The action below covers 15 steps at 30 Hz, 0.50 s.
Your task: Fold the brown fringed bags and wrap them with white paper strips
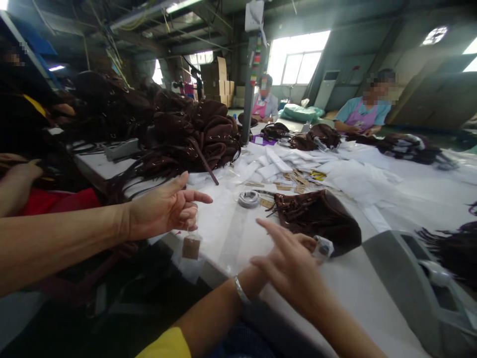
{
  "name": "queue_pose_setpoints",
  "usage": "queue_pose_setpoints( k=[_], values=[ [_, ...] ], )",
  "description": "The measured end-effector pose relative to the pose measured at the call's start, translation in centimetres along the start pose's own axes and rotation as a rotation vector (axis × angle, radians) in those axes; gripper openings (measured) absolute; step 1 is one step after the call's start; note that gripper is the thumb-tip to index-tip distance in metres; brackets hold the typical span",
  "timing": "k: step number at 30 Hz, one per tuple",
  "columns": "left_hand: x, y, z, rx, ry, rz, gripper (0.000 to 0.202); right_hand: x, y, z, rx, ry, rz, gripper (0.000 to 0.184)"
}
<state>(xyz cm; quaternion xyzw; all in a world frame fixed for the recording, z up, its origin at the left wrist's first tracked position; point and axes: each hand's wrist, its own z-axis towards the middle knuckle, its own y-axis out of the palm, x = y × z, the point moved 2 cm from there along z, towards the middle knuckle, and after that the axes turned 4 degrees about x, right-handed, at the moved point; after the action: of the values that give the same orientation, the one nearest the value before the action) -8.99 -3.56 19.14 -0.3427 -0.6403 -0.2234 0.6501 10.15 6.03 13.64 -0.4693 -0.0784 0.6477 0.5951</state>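
Observation:
My left hand (169, 206) is over the table's near edge, its index finger stretched out and the other fingers curled. From the curled fingers a small brown hang tag (191, 247) in a clear sleeve dangles on a thin string. My right hand (292, 261) is slightly blurred, with fingers spread and nothing seen in them. Below and behind it, another person's arm with a bracelet (242, 290) and yellow sleeve reaches across. That person's hand (305, 240) is at a dark brown fringed bag (320, 219), beside a small plastic-wrapped piece (323, 248).
A grey tape roll (249, 199) lies left of the bag. Brown tags (298, 181) and white sheets (276, 161) spread behind it. Brown bags (208, 132) are piled at back left. A grey tape dispenser (410, 278) stands right. Co-workers (363, 112) sit across the table.

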Motion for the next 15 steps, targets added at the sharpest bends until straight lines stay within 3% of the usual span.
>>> queue_pose_setpoints(
  k=[1,3,4,7,10,12,15],
  values=[
    [0.2,-2.7,0.4,-0.237,-0.228,-0.045,0.068,-1.1,1.9,0.8,-0.088,-0.034,0.087,0.070],
    [0.4,-6.5,1.3,-0.363,-0.344,-0.176,0.075,-2.4,5.6,2.1,-0.248,-0.034,0.244,0.089],
    [0.2,-7.3,1.7,-0.412,-0.378,-0.221,0.075,-2.7,7.2,2.7,-0.291,-0.005,0.305,0.094],
    [-0.6,-6.9,2.2,-0.437,-0.378,-0.282,0.072,-2.7,11.0,3.6,-0.349,0.122,0.491,0.090],
    [-0.9,-5.6,2.0,-0.446,-0.387,-0.272,0.067,-2.4,13.2,3.6,-0.355,0.245,0.716,0.059],
    [-1.1,-5.2,2.1,-0.448,-0.392,-0.250,0.065,-2.3,14.0,3.4,-0.365,0.338,0.889,0.036],
    [-1.4,-5.3,2.5,-0.436,-0.383,-0.205,0.068,-2.2,13.7,3.1,-0.418,0.488,1.155,0.039]
  ],
)
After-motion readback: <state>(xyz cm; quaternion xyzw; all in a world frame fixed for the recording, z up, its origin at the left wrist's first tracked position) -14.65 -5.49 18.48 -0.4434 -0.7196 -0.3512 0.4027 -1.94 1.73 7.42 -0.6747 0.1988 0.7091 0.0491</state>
